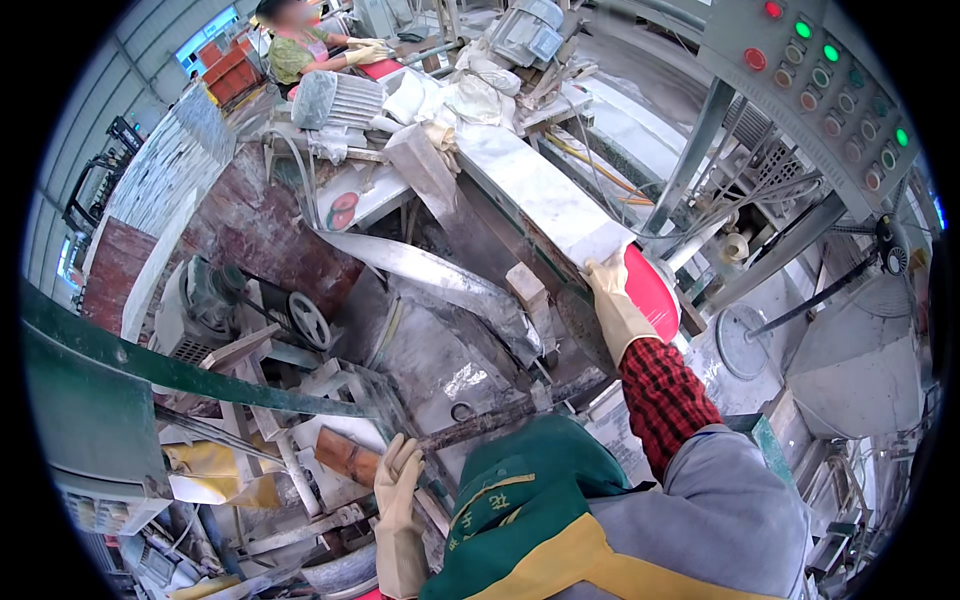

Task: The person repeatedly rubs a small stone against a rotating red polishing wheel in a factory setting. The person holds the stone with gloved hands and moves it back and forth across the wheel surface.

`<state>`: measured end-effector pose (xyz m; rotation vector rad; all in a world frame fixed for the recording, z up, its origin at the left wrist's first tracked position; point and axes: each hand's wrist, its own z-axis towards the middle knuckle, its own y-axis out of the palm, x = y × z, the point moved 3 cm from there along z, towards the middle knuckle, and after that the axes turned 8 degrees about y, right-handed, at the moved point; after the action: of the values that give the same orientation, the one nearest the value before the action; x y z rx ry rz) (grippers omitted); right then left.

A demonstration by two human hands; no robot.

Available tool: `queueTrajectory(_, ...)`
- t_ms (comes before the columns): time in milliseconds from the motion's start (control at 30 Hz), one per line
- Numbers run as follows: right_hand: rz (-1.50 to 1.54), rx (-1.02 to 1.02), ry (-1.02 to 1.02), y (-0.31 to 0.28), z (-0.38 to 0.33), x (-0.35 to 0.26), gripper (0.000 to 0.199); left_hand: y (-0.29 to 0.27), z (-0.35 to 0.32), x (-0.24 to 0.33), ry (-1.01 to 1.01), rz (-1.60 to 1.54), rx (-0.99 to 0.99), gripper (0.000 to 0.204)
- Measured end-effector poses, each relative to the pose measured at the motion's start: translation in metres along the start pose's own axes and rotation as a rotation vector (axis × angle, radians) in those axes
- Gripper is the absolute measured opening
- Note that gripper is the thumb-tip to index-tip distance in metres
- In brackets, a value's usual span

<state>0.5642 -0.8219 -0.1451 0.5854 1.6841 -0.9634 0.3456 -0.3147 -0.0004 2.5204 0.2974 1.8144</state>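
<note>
My right hand (612, 300), in a cream rubber glove, is at the near end of a long white slab (535, 190), its fingers closed over the slab's corner. The slab lies lengthwise on a belt, whose rounded red end (652, 295) shows beside my wrist. Low on the left, my left hand (398, 485) wears a matching glove. Its fingers are stretched out beside a reddish-brown block (346, 456) and seem to hold nothing. Whether they touch the block I cannot tell.
A control panel (815, 95) with lit buttons hangs at upper right. A co-worker (300, 50) with gloved hands stands at the belt's far end. A green beam (190, 365) crosses the left side, near a handwheel (308, 318). A grey motor (335, 100) sits further back.
</note>
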Motion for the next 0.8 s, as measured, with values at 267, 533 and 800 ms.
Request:
queueTrajectory(267, -0.005, -0.233, 0.165, -0.040, -0.006, -0.030, 0.071, -0.048, -0.012, -0.036, -0.015, -0.065, 0.160, 0.054)
queueTrajectory(533, 0.858, -0.430, 0.340, -0.015, 0.001, 0.009, 0.049, -0.146, -0.043, -0.053, 0.115, 0.059, 0.459, 0.049)
queueTrajectory(800, 0.374, -0.956, 0.137, 0.084, -0.228, -0.046, 0.045, -0.267, -0.121, -0.054, 0.445, 0.547, 0.968, 0.034)
